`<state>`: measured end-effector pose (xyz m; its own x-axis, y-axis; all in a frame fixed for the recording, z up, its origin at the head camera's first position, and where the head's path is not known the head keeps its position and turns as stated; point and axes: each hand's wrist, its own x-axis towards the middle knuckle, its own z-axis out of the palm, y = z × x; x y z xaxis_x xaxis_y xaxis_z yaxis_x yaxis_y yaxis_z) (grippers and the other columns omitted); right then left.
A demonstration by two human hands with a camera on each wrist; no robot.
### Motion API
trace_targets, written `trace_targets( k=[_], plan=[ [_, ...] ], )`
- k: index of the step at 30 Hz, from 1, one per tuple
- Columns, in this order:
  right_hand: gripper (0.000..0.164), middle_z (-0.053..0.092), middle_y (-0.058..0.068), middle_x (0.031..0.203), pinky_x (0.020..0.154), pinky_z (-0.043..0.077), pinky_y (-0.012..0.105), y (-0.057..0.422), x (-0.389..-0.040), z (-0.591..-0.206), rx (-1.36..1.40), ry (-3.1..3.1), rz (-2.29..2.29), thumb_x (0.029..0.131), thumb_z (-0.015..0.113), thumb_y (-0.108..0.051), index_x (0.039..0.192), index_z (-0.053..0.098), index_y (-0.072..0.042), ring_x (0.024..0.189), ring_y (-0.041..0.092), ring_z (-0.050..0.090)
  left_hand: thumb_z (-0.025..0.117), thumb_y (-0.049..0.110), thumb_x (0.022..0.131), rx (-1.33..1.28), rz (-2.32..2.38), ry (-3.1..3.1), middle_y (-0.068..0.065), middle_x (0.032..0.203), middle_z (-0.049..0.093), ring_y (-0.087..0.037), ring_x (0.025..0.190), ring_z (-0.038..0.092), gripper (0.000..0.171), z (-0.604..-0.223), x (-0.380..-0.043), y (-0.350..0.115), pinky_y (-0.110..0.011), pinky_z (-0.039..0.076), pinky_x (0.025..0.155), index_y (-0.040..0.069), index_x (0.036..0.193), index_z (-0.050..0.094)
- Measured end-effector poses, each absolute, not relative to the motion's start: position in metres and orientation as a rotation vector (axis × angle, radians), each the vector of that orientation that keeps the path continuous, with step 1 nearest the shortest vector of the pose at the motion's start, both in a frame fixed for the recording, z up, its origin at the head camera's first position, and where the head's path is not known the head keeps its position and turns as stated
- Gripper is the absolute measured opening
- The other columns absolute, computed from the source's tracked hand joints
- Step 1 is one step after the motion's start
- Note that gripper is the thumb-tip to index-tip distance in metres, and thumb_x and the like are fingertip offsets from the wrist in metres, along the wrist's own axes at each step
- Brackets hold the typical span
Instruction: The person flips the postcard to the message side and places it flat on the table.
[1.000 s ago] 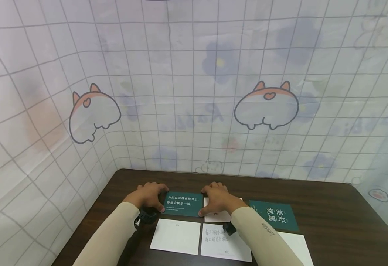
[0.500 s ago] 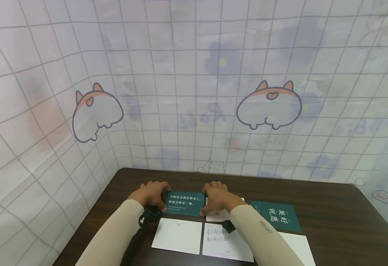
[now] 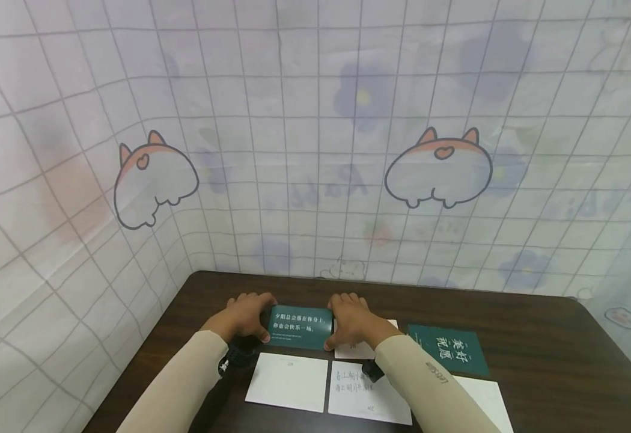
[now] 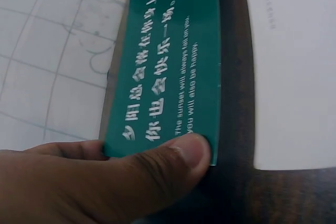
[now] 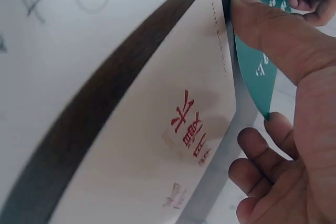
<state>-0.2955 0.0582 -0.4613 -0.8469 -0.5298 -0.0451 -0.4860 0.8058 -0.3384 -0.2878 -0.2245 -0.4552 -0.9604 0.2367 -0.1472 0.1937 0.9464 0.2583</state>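
A green card (image 3: 300,328) printed with white Chinese and English lines spans the gap between both hands. My left hand (image 3: 244,317) grips its left end, and the left wrist view has the thumb (image 4: 191,153) over the near corner. At the other end my right hand (image 3: 351,322) pinches the card between thumb and fingers. The right wrist view shows the green card (image 5: 254,61) bowed, with a fingertip at its far corner. Beside it, partly under the right hand in the head view, lies a pale card with red characters (image 5: 173,145).
Nearer me lie a mostly blank white card (image 3: 287,382) and a white card with handwriting (image 3: 353,402). To the right are another green card (image 3: 451,350) and a white card (image 3: 485,400), partly behind my right sleeve. A patterned curtain (image 3: 294,150) borders the dark wooden table (image 3: 553,361).
The green card has risen slightly and now bows between the hands, where before it looked flat. Both hands keep nearly the same places.
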Motion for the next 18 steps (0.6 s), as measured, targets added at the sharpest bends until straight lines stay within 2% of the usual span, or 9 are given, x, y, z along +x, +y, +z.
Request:
trace_targets(
  k=[4, 9, 12, 18],
  plan=[
    [0.087, 0.060, 0.001, 0.113, 0.097, 0.036, 0.044, 0.058, -0.294, -0.461, -0.783, 2.854, -0.593, 0.062, 0.099, -0.040, 0.129, 0.054, -0.008, 0.105, 0.023, 0.048, 0.099, 0.027, 0.066, 0.362, 0.438, 2.968, -0.006, 0.125, 0.065, -0.030, 0.110, 0.054, 0.079, -0.457, -0.283, -0.228, -0.055, 0.037, 0.096, 0.019, 0.133, 0.058],
    [0.089, 0.059, -0.004, 0.102, 0.096, 0.036, 0.044, 0.061, -0.291, -0.463, -0.763, 2.860, -0.651, 0.061, 0.100, -0.039, 0.129, 0.052, -0.009, 0.104, 0.022, 0.050, 0.099, 0.024, 0.066, 0.374, 0.543, 2.986, 0.005, 0.105, 0.066, -0.023, 0.102, 0.055, 0.081, -0.463, -0.282, -0.229, -0.052, 0.037, 0.095, 0.018, 0.135, 0.056],
    [0.086, 0.057, -0.007, 0.097, 0.095, 0.035, 0.043, 0.062, -0.290, -0.463, -0.770, 2.854, -0.665, 0.064, 0.099, -0.038, 0.129, 0.050, -0.010, 0.100, 0.020, 0.050, 0.098, 0.022, 0.068, 0.374, 0.595, 2.976, 0.012, 0.095, 0.061, -0.019, 0.099, 0.055, 0.081, -0.466, -0.281, -0.231, -0.053, 0.036, 0.099, 0.018, 0.137, 0.055],
    [0.067, 0.058, -0.008, 0.087, 0.097, 0.033, 0.047, 0.062, -0.288, -0.465, -0.769, 2.832, -0.820, 0.075, 0.092, -0.025, 0.125, 0.050, -0.008, 0.095, 0.020, 0.050, 0.091, 0.013, 0.078, 0.406, 0.764, 2.954, 0.012, 0.086, 0.061, -0.014, 0.086, 0.057, 0.068, -0.464, -0.276, -0.234, -0.059, 0.030, 0.104, 0.012, 0.137, 0.058]
  ],
)
